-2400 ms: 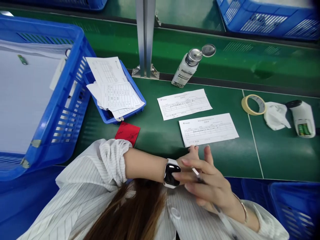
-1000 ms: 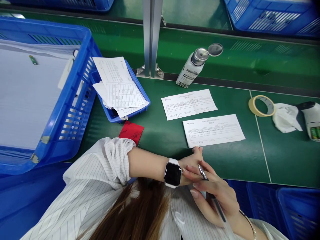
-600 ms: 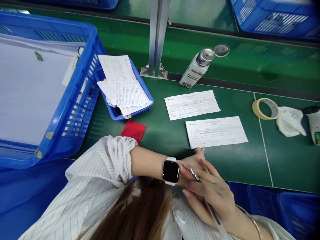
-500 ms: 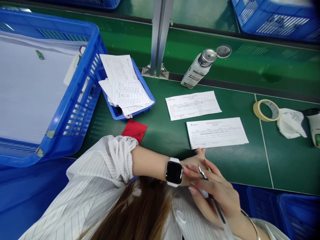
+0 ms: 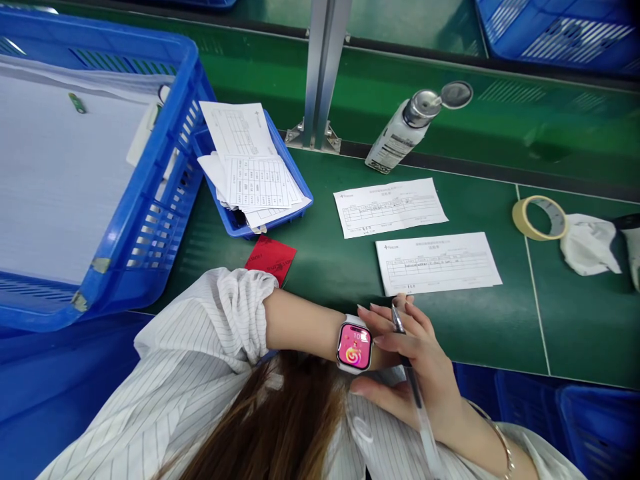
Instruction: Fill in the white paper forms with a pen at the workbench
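A smartwatch (image 5: 355,345) with a white band sits on my left wrist, its screen lit pink with a swirl. My left hand (image 5: 386,360) is mostly hidden behind the right one; only a bit of it and some fingertips show, near the lower edge of a white printed form (image 5: 440,263). Over it, my right hand (image 5: 436,383) holds a pen (image 5: 413,387), tip pointing away from me, with the fingers close to the watch. A second printed form (image 5: 390,208) lies just behind the first.
On the left stands a large blue crate (image 5: 150,160), beside a small blue tray (image 5: 294,170) of papers. A red square (image 5: 271,259) lies before the tray. Farther back is a pump bottle (image 5: 397,137); a tape roll (image 5: 523,217) and crumpled white tissue (image 5: 590,243) lie right.
The watch screen has gone from dark to lit. My right hand has shifted slightly left toward the watch, its thumb now farther from the pen. The view has shifted slightly.
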Available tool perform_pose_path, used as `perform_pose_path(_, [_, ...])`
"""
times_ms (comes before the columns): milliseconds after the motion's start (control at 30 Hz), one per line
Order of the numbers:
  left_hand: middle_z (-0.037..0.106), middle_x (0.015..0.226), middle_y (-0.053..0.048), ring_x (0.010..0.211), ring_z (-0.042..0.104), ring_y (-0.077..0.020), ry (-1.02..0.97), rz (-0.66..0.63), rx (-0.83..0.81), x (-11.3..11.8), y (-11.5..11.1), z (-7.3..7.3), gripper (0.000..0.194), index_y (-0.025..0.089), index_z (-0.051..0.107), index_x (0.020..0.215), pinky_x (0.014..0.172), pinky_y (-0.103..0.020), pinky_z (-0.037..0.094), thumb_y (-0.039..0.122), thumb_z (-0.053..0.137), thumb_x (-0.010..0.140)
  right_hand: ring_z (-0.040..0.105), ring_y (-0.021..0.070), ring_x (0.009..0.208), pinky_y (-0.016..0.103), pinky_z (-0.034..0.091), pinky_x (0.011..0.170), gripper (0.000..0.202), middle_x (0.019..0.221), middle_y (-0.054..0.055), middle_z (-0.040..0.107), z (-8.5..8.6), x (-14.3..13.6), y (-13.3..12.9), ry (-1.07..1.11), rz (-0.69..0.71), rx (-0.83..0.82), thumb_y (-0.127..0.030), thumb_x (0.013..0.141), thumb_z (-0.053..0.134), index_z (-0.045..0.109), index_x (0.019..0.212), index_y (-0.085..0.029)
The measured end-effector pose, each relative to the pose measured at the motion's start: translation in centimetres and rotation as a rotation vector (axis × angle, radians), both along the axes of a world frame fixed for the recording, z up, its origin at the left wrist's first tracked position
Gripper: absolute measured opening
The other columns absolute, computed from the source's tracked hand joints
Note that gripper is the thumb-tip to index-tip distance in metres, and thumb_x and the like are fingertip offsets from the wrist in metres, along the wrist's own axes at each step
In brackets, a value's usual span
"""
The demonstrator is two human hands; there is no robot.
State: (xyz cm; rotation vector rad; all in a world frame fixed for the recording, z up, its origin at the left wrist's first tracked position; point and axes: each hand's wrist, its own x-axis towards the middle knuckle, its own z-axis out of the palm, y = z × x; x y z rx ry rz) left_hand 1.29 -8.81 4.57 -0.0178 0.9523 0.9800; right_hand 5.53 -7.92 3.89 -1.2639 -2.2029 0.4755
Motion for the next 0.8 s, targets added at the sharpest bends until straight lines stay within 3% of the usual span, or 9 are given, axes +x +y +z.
perform_pose_path(100, [0.015, 0.149, 0.003, 0.137, 0.017, -0.0185, 0.039, 0.228, 0.072, 1.1, -0.5, -0.8, 0.077, 0.015, 0.011, 0.142, 0.116, -0.033, 0.012, 0.058, 0.008, 0.078, 0.057, 0.0292, 0.107, 0.054, 0.030, 0.098, 0.046, 0.108, 0.010, 0.066, 0.0, -0.2, -0.1, -0.021, -0.007, 0.004, -0.039, 0.061, 0.075, 0.045, 0.093, -0.023])
perform_pose_path(167, [0.007, 0.150, 0.006, 0.138, 0.012, -0.0164, 0.019, 0.324, 0.073, 1.7, -0.8, -1.4, 0.075, 0.017, 0.006, 0.143, 0.116, -0.031, 0.011, 0.055, 0.014, 0.079, 0.057, 0.0286, 0.107, 0.054, 0.030, 0.097, 0.044, 0.108, 0.010, 0.067, 0.0, -0.3, -0.1, -0.023, -0.014, 0.003, -0.036, 0.062, 0.074, 0.045, 0.092, -0.023])
perform_pose_path(267, [0.009, 0.149, 0.010, 0.139, 0.009, -0.0158, -0.038, 0.435, 0.081, 2.1, -1.0, -1.8, 0.072, 0.023, 0.013, 0.142, 0.115, -0.033, 0.018, 0.048, 0.031, 0.077, 0.057, 0.0277, 0.106, 0.054, 0.030, 0.097, 0.041, 0.108, 0.009, 0.066, -0.1, -0.4, -0.2, -0.025, -0.020, -0.005, -0.032, 0.064, 0.073, 0.045, 0.092, -0.024])
perform_pose_path(400, [0.011, 0.149, 0.014, 0.138, 0.013, -0.0163, -0.147, 0.534, 0.068, 2.1, -0.5, -1.2, 0.071, 0.030, 0.017, 0.140, 0.114, -0.034, 0.022, 0.050, 0.036, 0.075, 0.056, 0.0265, 0.108, 0.053, 0.028, 0.099, 0.040, 0.108, 0.009, 0.066, -0.3, -0.4, -0.2, -0.008, -0.026, 0.016, -0.030, 0.064, 0.073, 0.045, 0.093, -0.024])
perform_pose_path(500, [0.011, 0.148, 0.014, 0.137, 0.020, -0.0162, -0.095, 0.532, -0.014, 2.1, 0.3, -0.3, 0.074, 0.032, 0.010, 0.141, 0.112, -0.033, 0.029, 0.059, 0.027, 0.075, 0.055, 0.0260, 0.110, 0.052, 0.028, 0.100, 0.040, 0.108, 0.008, 0.067, -0.5, -0.3, -0.2, 0.003, -0.023, 0.037, -0.031, 0.063, 0.073, 0.046, 0.092, -0.024])
perform_pose_path(600, [0.003, 0.150, 0.011, 0.136, 0.023, -0.0159, -0.002, 0.519, -0.110, 2.2, 0.5, 0.5, 0.078, 0.025, -0.002, 0.142, 0.109, -0.031, 0.033, 0.063, 0.010, 0.076, 0.055, 0.0258, 0.109, 0.051, 0.028, 0.100, 0.039, 0.107, 0.007, 0.067, -0.7, -0.3, -0.2, 0.009, -0.021, 0.054, -0.032, 0.064, 0.072, 0.046, 0.092, -0.024])
perform_pose_path(667, [0.006, 0.150, 0.007, 0.134, 0.026, -0.0161, -0.032, 0.535, -0.110, 2.0, 0.4, 0.5, 0.077, 0.021, 0.002, 0.141, 0.108, -0.031, 0.034, 0.062, 0.012, 0.077, 0.057, 0.0264, 0.107, 0.053, 0.030, 0.099, 0.040, 0.108, 0.007, 0.067, -0.8, -0.2, -0.2, 0.021, -0.023, 0.065, -0.032, 0.063, 0.073, 0.046, 0.091, -0.024])
perform_pose_path(733, [0.023, 0.146, 0.003, 0.131, 0.031, -0.0142, -0.109, 0.465, -0.077, 1.5, 0.4, -0.2, 0.068, 0.021, 0.020, 0.136, 0.107, -0.028, 0.034, 0.056, 0.024, 0.078, 0.058, 0.0273, 0.104, 0.055, 0.031, 0.098, 0.041, 0.107, 0.008, 0.067, -0.8, 0.0, -0.2, 0.073, -0.014, 0.092, -0.030, 0.062, 0.074, 0.044, 0.089, -0.024])
perform_pose_path(800, [0.049, 0.127, -0.001, 0.125, 0.039, -0.0110, -0.170, 0.213, -0.080, 0.7, 0.9, -1.4, 0.049, 0.021, 0.041, 0.121, 0.102, -0.024, 0.038, 0.045, 0.035, 0.079, 0.061, 0.0264, 0.098, 0.055, 0.032, 0.098, 0.039, 0.102, 0.005, 0.069, -0.8, 0.3, -0.3, 0.164, 0.013, 0.124, -0.029, 0.062, 0.073, 0.043, 0.086, -0.024])
